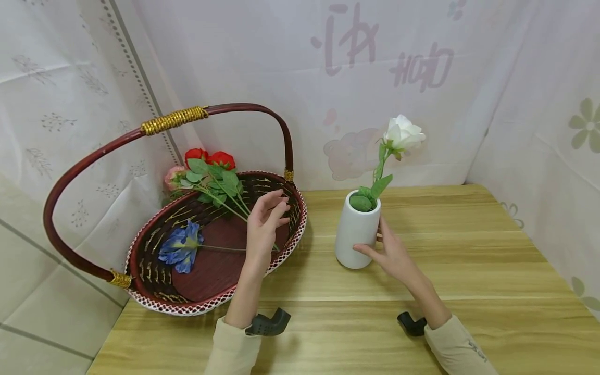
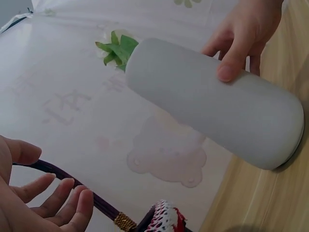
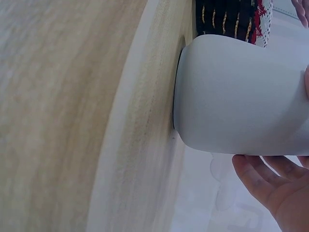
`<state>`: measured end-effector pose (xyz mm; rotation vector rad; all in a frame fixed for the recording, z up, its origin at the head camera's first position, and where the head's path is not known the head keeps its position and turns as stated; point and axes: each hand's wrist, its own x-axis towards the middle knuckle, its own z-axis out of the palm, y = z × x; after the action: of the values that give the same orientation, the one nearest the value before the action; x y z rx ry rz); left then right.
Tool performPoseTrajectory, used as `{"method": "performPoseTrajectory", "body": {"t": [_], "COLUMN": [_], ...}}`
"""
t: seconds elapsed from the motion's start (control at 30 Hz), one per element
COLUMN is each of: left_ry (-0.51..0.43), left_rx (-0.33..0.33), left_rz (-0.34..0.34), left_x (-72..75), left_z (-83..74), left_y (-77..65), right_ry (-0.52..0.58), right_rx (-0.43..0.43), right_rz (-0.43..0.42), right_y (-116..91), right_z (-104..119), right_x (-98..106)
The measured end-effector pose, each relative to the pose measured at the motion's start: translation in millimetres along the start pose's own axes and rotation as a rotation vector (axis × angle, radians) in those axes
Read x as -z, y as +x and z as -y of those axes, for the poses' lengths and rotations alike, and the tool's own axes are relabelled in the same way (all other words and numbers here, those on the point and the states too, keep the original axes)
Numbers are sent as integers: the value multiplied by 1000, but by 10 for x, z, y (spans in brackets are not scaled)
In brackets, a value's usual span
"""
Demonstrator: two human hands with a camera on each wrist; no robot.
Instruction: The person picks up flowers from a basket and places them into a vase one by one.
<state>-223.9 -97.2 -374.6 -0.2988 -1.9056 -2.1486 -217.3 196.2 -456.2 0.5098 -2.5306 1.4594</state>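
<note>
A white vase stands upright on the table, and a white rose with green leaves rises from its mouth. My right hand grips the vase from its right side; in the left wrist view the thumb lies on the front and the fingers reach behind. Over the right part of a wicker basket hangs my left hand, its fingers loosely bent and holding nothing. In the basket lie a blue flower and red flowers, whose heads lean on the back rim. My left forearm hides part of the stems.
The basket's tall arched handle rises on the left. A pink flower sits at its back rim. Pale printed curtains close off the back and sides. The wooden table extends right of the vase.
</note>
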Motion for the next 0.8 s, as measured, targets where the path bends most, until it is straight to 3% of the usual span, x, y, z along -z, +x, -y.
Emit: {"method": "performPoseTrajectory", "body": {"t": [0.23,0.53,0.8], "left_ry": [-23,60,58], "left_rx": [23,120,191], "left_rz": [-71,-160,-207], "left_x": [142,415,658], "left_z": [-25,10,-2], "left_y": [-11,-44,-71], "right_ry": [-5,-4,-15], "right_rx": [2,11,10], "right_rz": [3,0,-4], "right_y": [-2,-5,-7], "right_z": [-16,-6,-16], "right_x": [8,9,11]}}
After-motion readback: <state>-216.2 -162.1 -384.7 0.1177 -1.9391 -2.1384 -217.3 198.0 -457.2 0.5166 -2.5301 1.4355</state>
